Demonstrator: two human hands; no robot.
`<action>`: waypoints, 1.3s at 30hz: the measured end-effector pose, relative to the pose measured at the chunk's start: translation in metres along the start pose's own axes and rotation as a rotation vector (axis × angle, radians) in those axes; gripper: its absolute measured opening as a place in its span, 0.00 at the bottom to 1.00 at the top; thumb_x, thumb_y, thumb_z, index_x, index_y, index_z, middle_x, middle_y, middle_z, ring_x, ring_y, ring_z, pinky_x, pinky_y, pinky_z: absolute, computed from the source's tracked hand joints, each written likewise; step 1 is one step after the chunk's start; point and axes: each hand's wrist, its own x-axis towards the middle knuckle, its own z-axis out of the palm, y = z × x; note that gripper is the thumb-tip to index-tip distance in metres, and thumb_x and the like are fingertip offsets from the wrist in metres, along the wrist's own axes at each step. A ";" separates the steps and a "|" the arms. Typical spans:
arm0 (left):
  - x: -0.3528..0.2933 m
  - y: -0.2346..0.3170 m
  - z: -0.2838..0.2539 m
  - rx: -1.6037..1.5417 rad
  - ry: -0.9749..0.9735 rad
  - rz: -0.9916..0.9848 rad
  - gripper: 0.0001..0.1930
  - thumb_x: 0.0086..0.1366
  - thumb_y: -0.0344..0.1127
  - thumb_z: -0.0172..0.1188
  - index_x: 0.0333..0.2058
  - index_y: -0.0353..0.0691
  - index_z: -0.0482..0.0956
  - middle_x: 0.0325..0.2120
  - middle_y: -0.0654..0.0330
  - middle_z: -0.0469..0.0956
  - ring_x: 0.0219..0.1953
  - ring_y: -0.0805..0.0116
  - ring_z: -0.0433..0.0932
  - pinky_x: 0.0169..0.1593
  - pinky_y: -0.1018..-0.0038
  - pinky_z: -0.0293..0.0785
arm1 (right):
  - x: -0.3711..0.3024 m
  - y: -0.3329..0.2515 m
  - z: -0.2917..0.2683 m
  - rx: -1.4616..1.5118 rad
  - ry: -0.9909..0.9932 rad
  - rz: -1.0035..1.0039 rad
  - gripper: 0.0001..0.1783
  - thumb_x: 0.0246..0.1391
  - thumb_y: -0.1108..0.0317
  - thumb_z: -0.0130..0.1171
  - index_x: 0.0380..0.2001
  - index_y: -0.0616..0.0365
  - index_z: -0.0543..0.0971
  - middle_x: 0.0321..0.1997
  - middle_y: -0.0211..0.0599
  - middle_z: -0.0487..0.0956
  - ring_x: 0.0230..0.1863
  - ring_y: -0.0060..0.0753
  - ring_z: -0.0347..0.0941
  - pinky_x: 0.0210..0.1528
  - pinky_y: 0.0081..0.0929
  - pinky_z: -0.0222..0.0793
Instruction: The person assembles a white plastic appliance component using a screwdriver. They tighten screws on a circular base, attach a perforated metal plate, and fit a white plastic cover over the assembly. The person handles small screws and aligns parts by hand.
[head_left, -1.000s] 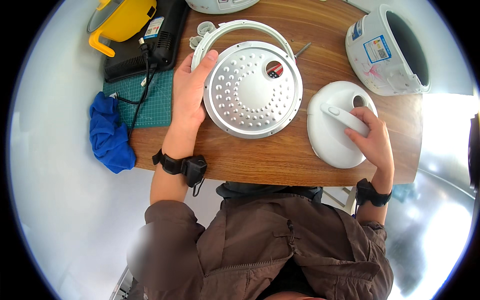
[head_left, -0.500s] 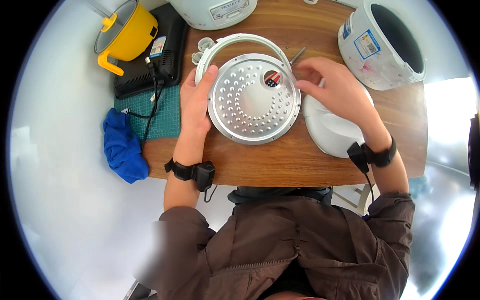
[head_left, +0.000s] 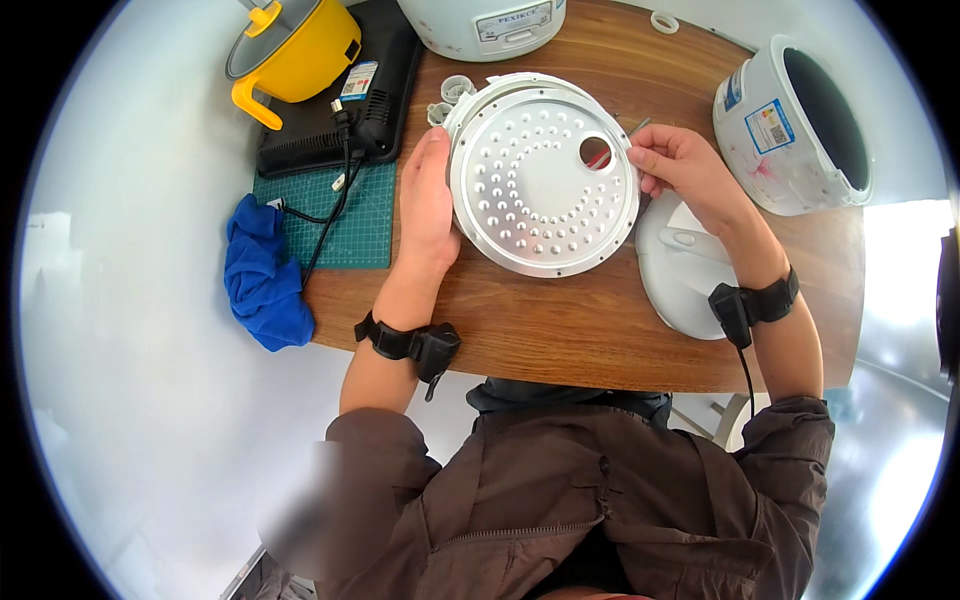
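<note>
A round silver metal plate (head_left: 540,185), dimpled in curved rows and pierced by one large hole, lies face up between my hands, above the table. Behind it is a white plastic ring (head_left: 497,90), which shows along the upper left edge; the rest is hidden. My left hand (head_left: 430,205) grips the ring's left side, its palm against the plate's rim. My right hand (head_left: 688,172) pinches the plate's right rim near the hole, thumb on top. Through the hole shows something red, part of a tool (head_left: 598,158) lying behind.
A white domed lid (head_left: 685,265) lies below my right hand. A white rice cooker body (head_left: 755,140) stands tilted at the right, another (head_left: 485,35) at the back. Left are a yellow pot (head_left: 305,60), black appliance (head_left: 385,120), green mat (head_left: 370,225), blue cloth (head_left: 265,275) and small white caps (head_left: 455,90).
The plate has moved up over the ring and now covers most of its opening. My right hand has closed on the plate's right rim. The whole view has shifted slightly.
</note>
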 end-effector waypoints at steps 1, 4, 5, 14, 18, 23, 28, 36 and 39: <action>0.001 0.000 -0.001 -0.007 -0.001 0.001 0.19 0.79 0.43 0.44 0.53 0.34 0.74 0.46 0.59 0.81 0.45 0.71 0.81 0.51 0.72 0.77 | 0.003 0.000 0.001 0.005 0.001 0.003 0.10 0.66 0.63 0.59 0.43 0.58 0.81 0.31 0.22 0.78 0.31 0.14 0.71 0.37 0.16 0.69; 0.000 0.002 0.000 -0.028 0.011 -0.005 0.19 0.79 0.42 0.43 0.54 0.34 0.74 0.47 0.59 0.81 0.46 0.71 0.80 0.51 0.73 0.77 | 0.007 -0.003 0.003 -0.003 0.004 0.011 0.10 0.66 0.63 0.59 0.43 0.57 0.81 0.31 0.21 0.78 0.32 0.14 0.71 0.38 0.16 0.69; -0.001 0.003 0.001 -0.035 0.017 -0.008 0.19 0.79 0.42 0.42 0.54 0.34 0.74 0.47 0.59 0.81 0.46 0.72 0.80 0.51 0.73 0.77 | 0.008 -0.005 0.003 -0.009 0.005 0.013 0.10 0.66 0.63 0.59 0.43 0.57 0.81 0.31 0.21 0.78 0.32 0.14 0.70 0.38 0.16 0.69; -0.002 0.004 0.003 0.013 0.032 0.016 0.20 0.80 0.43 0.42 0.55 0.34 0.74 0.47 0.59 0.81 0.46 0.72 0.80 0.52 0.74 0.76 | 0.012 -0.003 0.002 -0.040 0.075 0.033 0.11 0.67 0.63 0.59 0.45 0.58 0.82 0.30 0.21 0.78 0.32 0.14 0.70 0.38 0.17 0.69; -0.004 0.005 0.004 0.052 0.010 0.033 0.20 0.80 0.43 0.41 0.55 0.34 0.74 0.46 0.59 0.81 0.45 0.73 0.80 0.51 0.74 0.76 | 0.007 -0.006 -0.002 -0.018 0.013 0.006 0.10 0.66 0.63 0.59 0.42 0.58 0.81 0.30 0.21 0.77 0.31 0.14 0.69 0.36 0.16 0.67; -0.006 0.006 0.004 0.102 -0.011 0.068 0.20 0.80 0.43 0.40 0.55 0.34 0.74 0.45 0.60 0.81 0.44 0.74 0.79 0.51 0.75 0.75 | -0.006 -0.008 -0.007 -0.011 -0.040 0.030 0.08 0.65 0.64 0.59 0.39 0.57 0.80 0.30 0.19 0.76 0.30 0.12 0.67 0.36 0.14 0.64; -0.006 0.008 0.006 0.101 -0.008 0.073 0.20 0.80 0.43 0.40 0.54 0.34 0.74 0.45 0.60 0.81 0.44 0.75 0.79 0.51 0.76 0.75 | -0.010 -0.003 -0.008 0.038 -0.026 0.049 0.07 0.66 0.64 0.59 0.38 0.55 0.80 0.30 0.17 0.76 0.30 0.11 0.67 0.36 0.14 0.64; -0.004 0.004 0.003 0.133 0.009 0.111 0.21 0.80 0.44 0.41 0.55 0.34 0.74 0.45 0.61 0.81 0.43 0.76 0.79 0.50 0.77 0.76 | 0.003 -0.009 -0.003 0.023 0.002 -0.006 0.07 0.67 0.63 0.59 0.37 0.53 0.79 0.28 0.17 0.75 0.30 0.11 0.68 0.37 0.15 0.66; -0.005 0.005 0.005 0.146 0.012 0.144 0.22 0.80 0.45 0.42 0.55 0.33 0.75 0.45 0.61 0.81 0.44 0.77 0.78 0.51 0.78 0.74 | 0.006 -0.010 -0.002 0.015 0.009 -0.004 0.07 0.67 0.62 0.59 0.37 0.53 0.79 0.28 0.18 0.75 0.30 0.12 0.68 0.37 0.14 0.66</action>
